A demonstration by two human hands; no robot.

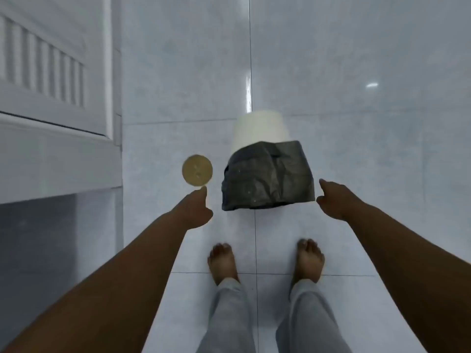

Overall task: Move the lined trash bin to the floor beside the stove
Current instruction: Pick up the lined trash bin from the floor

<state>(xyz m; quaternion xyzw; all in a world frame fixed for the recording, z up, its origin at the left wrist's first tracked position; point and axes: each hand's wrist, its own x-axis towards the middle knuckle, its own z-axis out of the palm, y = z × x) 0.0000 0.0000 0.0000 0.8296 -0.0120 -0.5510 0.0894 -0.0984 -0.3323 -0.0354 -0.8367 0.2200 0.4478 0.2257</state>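
A cream trash bin [258, 132] stands on the pale tiled floor against the wall, straight ahead of my bare feet. A black plastic liner [267, 177] is folded over its rim and hangs down the outside. My left hand [197, 208] reaches toward the bin's left side, a short gap away, holding nothing. My right hand [336, 200] is at the liner's right edge, close to it, with a finger extended and nothing in its grip. No stove is visible.
A round brass floor drain [197, 170] lies just left of the bin, beyond my left fingertips. A white cabinet with a slatted door [51, 80] fills the left side. The tiled wall [356, 59] rises behind the bin.
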